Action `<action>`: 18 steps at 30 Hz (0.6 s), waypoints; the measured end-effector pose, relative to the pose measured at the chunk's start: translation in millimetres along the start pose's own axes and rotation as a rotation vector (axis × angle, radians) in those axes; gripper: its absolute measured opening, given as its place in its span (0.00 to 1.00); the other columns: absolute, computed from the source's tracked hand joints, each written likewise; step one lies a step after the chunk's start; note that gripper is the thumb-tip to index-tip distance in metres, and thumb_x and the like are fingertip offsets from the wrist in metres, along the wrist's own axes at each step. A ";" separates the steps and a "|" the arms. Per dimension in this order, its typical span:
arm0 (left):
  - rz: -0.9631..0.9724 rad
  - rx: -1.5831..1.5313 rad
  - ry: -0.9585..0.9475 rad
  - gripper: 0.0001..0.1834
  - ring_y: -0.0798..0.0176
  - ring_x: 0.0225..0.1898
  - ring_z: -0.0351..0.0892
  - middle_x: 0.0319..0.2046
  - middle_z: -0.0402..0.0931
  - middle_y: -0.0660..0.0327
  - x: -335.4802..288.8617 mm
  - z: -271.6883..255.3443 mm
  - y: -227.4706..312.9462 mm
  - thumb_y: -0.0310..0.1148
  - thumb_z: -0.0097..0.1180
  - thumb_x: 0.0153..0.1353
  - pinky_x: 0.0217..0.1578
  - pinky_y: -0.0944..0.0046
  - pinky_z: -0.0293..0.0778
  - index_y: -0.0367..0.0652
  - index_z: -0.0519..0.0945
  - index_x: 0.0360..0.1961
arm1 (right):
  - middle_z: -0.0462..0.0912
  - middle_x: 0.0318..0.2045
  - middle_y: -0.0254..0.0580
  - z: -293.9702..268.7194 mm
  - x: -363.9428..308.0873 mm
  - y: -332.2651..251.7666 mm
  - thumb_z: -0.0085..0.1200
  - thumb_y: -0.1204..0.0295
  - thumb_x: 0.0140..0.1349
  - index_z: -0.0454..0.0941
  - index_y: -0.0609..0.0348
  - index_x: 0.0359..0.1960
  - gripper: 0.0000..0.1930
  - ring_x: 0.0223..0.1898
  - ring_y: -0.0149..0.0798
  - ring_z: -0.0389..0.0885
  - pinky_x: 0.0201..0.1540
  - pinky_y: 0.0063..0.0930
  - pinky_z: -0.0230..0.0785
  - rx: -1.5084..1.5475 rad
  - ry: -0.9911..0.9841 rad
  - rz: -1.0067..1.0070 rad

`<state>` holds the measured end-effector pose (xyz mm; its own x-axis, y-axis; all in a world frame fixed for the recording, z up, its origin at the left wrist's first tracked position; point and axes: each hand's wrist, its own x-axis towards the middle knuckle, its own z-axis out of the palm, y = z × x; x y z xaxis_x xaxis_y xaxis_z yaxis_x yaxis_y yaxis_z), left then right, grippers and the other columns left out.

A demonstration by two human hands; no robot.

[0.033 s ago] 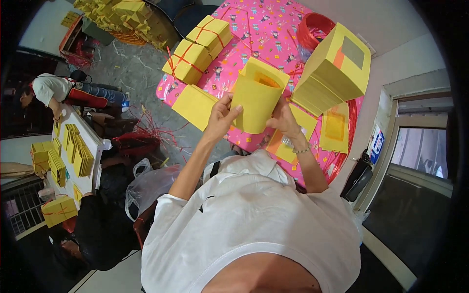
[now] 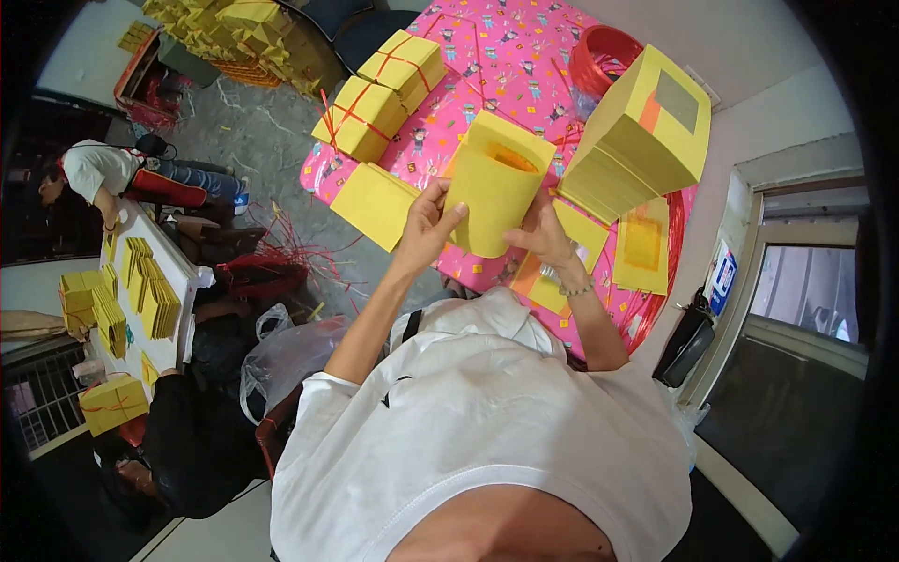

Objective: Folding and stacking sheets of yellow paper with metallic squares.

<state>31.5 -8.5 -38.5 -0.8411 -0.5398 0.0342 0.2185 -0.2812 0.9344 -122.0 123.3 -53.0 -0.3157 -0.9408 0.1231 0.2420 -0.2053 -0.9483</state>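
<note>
Above the table's near side I hold a curled stack of yellow paper sheets (image 2: 484, 211), its near part bent over toward me and an orange patch showing inside the curl. My left hand (image 2: 429, 228) grips its left edge, thumb in front and fingers partly hidden behind. At the lower right edge my right hand (image 2: 546, 234) closes around the paper, its thumb across the front and the other fingers mostly hidden. Below lie flat yellow sheets (image 2: 361, 208) on the left and a yellow sheet with an orange square (image 2: 641, 245) on the right.
The pink patterned tablecloth (image 2: 510, 47) carries red-tied yellow bundles (image 2: 361, 117), a tall yellow paper stack (image 2: 623, 140) and a red basin (image 2: 599, 47). At left, two people sit by a white table (image 2: 173, 351) with more yellow stacks. A clear plastic bag (image 2: 290, 361) is beside me.
My right thumb has slid slightly left across the front of the paper. The left hand and the paper stack look almost the same.
</note>
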 end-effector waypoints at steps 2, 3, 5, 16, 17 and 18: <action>0.106 0.346 0.072 0.15 0.68 0.49 0.70 0.47 0.71 0.61 -2.1 -1.1 -6.4 0.27 0.53 0.61 0.50 0.68 0.65 0.37 0.69 0.48 | 0.68 0.55 0.43 6.6 -3.9 -1.1 0.68 0.69 0.47 0.56 0.63 0.61 0.41 0.57 0.37 0.67 0.59 0.33 0.61 -0.087 0.104 0.105; 0.208 0.690 0.142 0.18 0.67 0.51 0.69 0.50 0.69 0.60 -2.9 -0.4 -8.0 0.27 0.54 0.60 0.51 0.67 0.64 0.37 0.68 0.51 | 0.74 0.50 0.43 9.3 -4.4 -3.2 0.65 0.73 0.49 0.62 0.64 0.57 0.34 0.51 0.36 0.73 0.54 0.31 0.67 -0.135 0.147 0.046; 0.243 0.680 0.188 0.21 0.65 0.52 0.68 0.51 0.68 0.58 -2.9 5.4 -7.4 0.26 0.54 0.59 0.52 0.66 0.64 0.36 0.65 0.53 | 0.75 0.48 0.43 12.4 -6.0 -5.6 0.64 0.73 0.50 0.64 0.65 0.56 0.31 0.49 0.35 0.74 0.52 0.30 0.68 -0.122 0.167 0.061; -0.094 0.051 -0.048 0.23 0.66 0.54 0.67 0.51 0.69 0.57 -1.1 16.7 12.5 0.23 0.49 0.61 0.55 0.65 0.63 0.36 0.61 0.57 | 0.79 0.43 0.43 18.1 -7.0 -12.4 0.61 0.72 0.54 0.70 0.67 0.50 0.23 0.42 0.32 0.78 0.44 0.26 0.72 -0.014 0.297 0.136; -0.117 0.059 -0.053 0.22 0.66 0.54 0.67 0.51 0.69 0.57 1.2 17.7 14.5 0.23 0.48 0.61 0.55 0.65 0.63 0.36 0.62 0.57 | 0.79 0.43 0.43 18.3 -5.7 -13.7 0.60 0.72 0.54 0.70 0.67 0.50 0.23 0.42 0.32 0.78 0.45 0.25 0.72 0.006 0.310 0.165; -0.141 0.067 -0.059 0.22 0.66 0.54 0.67 0.51 0.69 0.58 3.4 17.2 15.6 0.24 0.47 0.62 0.55 0.65 0.63 0.35 0.62 0.57 | 0.79 0.43 0.42 18.1 -4.8 -13.6 0.60 0.71 0.55 0.70 0.67 0.51 0.22 0.42 0.31 0.78 0.45 0.25 0.72 0.027 0.324 0.194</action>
<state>23.6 -1.0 -17.7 -0.8891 -0.4506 -0.0799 0.0645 -0.2962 0.9530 -107.2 125.7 -35.4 -0.5341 -0.8299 -0.1610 0.3483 -0.0425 -0.9364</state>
